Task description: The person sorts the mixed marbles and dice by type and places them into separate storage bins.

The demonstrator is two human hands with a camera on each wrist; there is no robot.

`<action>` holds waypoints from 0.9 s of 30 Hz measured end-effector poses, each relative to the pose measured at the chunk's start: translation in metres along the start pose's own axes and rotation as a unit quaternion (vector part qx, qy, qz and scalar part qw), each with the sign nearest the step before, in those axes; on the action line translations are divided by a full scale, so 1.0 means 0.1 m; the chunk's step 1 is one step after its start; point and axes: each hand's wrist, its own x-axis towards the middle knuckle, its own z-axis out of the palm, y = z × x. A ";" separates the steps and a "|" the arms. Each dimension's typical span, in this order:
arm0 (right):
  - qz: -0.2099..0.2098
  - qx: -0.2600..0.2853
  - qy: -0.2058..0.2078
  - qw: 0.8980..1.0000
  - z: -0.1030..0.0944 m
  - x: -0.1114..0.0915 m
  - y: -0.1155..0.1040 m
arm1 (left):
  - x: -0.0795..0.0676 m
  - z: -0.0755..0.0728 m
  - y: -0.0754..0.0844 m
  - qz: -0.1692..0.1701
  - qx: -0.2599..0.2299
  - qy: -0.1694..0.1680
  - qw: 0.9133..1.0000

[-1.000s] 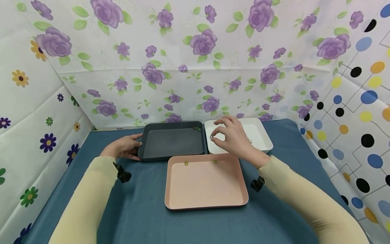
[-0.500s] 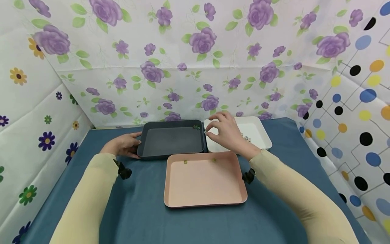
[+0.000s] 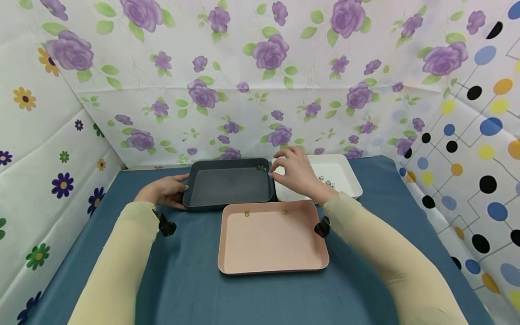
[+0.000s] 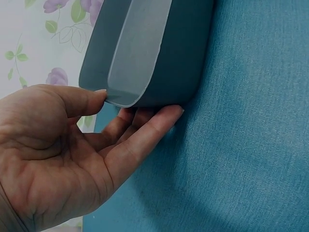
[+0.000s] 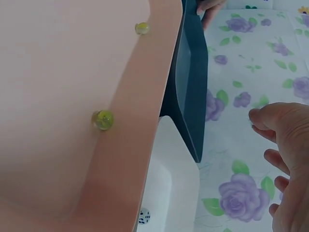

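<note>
My left hand (image 3: 164, 190) holds the dark grey tray (image 3: 227, 187) at its left end; in the left wrist view the thumb lies at the rim and the fingers against the outer wall. My right hand (image 3: 296, 171) pinches a small white die (image 5: 251, 123), mostly covered by the fingertips, above where the dark tray meets the white tray (image 3: 345, 174). Several dotted dice (image 3: 327, 182) lie in the white tray. Small green marbles (image 3: 262, 168) sit in the dark tray's far right corner.
A pink tray (image 3: 272, 248) stands in front of the other two, with two yellow-green marbles (image 5: 103, 120) along its far side. Blue cloth (image 3: 183, 280) covers the table. A flowered sheet (image 3: 243, 113) rises behind the trays, and patterned sheets stand at both sides.
My right hand has moved left with the pinched die, from over the white tray to the dark tray's right edge, uncovering more dice. My left hand stays on the dark tray.
</note>
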 end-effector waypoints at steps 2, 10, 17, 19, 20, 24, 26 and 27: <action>0.004 -0.003 -0.013 1.000 0.02 0.04 0.00 | 0.00 0.00 0.00 0.000 -0.003 0.000 1.000; 0.014 -0.022 -0.046 0.999 0.14 0.16 -0.03 | 0.00 -0.01 0.02 0.005 -0.006 0.003 1.000; 0.020 -0.037 -0.071 0.997 0.26 0.18 -0.06 | 0.04 -0.01 -0.01 0.005 -0.004 0.004 1.000; 0.022 -0.038 -0.074 0.996 0.28 0.18 -0.07 | 0.03 -0.01 -0.01 0.006 -0.004 0.004 1.000; 0.024 -0.037 -0.075 0.996 0.29 0.18 -0.07 | 0.03 -0.01 -0.01 0.006 -0.003 0.003 1.000; 0.025 -0.035 -0.080 0.996 0.31 0.18 -0.08 | 0.02 -0.01 -0.01 0.006 -0.005 0.000 1.000; 0.023 -0.033 -0.082 0.996 0.31 0.17 -0.08 | 0.02 0.00 -0.02 0.004 -0.007 0.001 1.000; 0.021 -0.032 -0.081 0.996 0.32 0.17 -0.08 | 0.02 0.00 -0.02 0.003 -0.009 0.002 1.000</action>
